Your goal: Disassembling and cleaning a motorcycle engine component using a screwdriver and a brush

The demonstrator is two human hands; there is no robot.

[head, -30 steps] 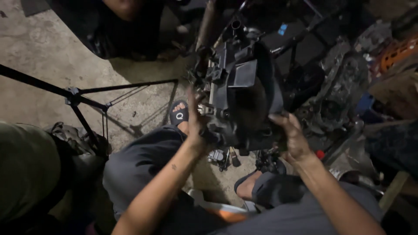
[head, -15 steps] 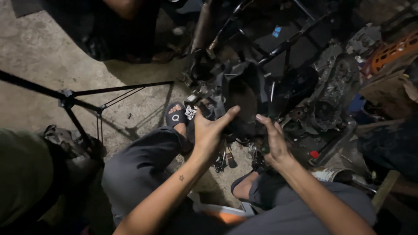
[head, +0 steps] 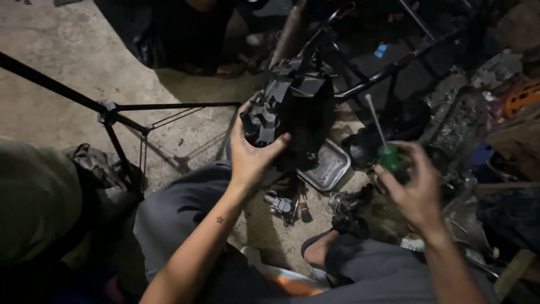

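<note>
The left hand [head: 250,155] gripped the rigid, probably heavy engine part [head: 295,110] at its edge; right-hand fingers [head: 408,183] clasped the screwdriver [head: 385,149] handle.

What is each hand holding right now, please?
Left hand: closed on the black, blocky engine part.
Right hand: closed on the green-handled screwdriver with a metal shaft.

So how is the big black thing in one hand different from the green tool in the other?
The black engine part is bulky and blocky; the screwdriver is thin, with a green handle and a long metal shaft. The left hand grips the part from its side, while the right hand wraps round the screwdriver's handle, shaft pointing up. Both are held above the floor, over the metal tray.
</note>
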